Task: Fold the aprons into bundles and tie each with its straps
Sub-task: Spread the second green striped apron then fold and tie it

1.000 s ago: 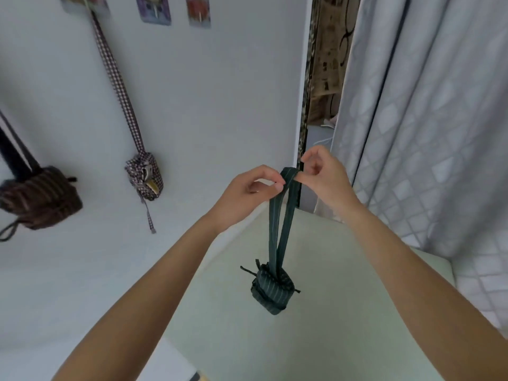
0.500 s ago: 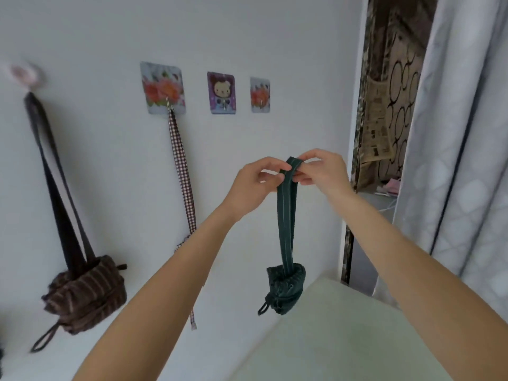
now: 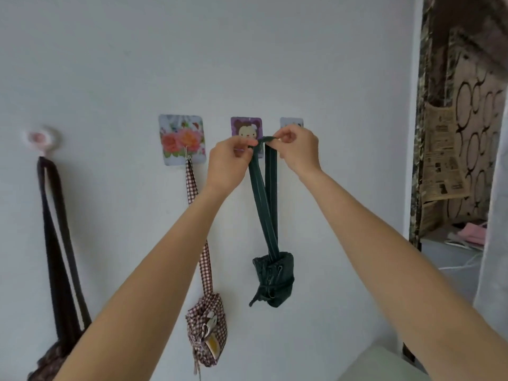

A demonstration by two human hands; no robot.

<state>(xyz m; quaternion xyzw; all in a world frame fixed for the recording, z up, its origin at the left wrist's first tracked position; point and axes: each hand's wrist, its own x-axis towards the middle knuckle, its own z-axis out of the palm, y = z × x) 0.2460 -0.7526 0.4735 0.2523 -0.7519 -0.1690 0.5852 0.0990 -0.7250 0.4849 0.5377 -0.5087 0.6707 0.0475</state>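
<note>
Head view: I see wall (image 3: 330,78), far. Green bundle (image 3: 273,279) hangs centre on loop (image 3: 265,193). Left hand (image 3: 228,163) and right hand (image 3: 298,149) pinch loop top, just before bear hook (image 3: 246,130). I judge the risks: loop misses hook, bundle drops; swing bumps checked bundle (image 3: 206,334) at left; knot slackens.

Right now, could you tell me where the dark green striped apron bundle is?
In the head view, the dark green striped apron bundle hangs mid-frame against the white wall, right of the red checked bundle, its strap loop pinched by both hands.
</note>
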